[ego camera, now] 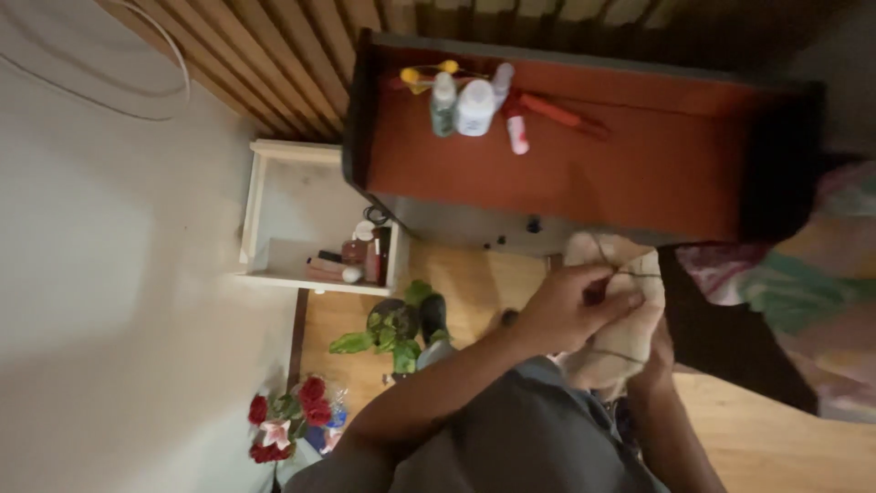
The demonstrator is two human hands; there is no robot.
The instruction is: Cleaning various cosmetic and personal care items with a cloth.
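Note:
A cream cloth (610, 363) with thin dark stripes is bunched between my two hands, just in front of a red-topped cabinet. My left hand (568, 309) comes in from the lower left and pinches the cloth's upper part with closed fingers. Partly hidden behind the cloth, my right hand (659, 358) grips it from below on the right. My grey-clad lap (511, 438) lies under both arms.
The red-topped cabinet (620, 155) carries a white bottle (475, 107), a clear bottle (443, 102) and small red items. A white shelf (274, 205) with cosmetics, a green potted plant (392, 329), red flowers (292, 415), a dark cloth (730, 338) and colourful bedding (821, 274) surround me.

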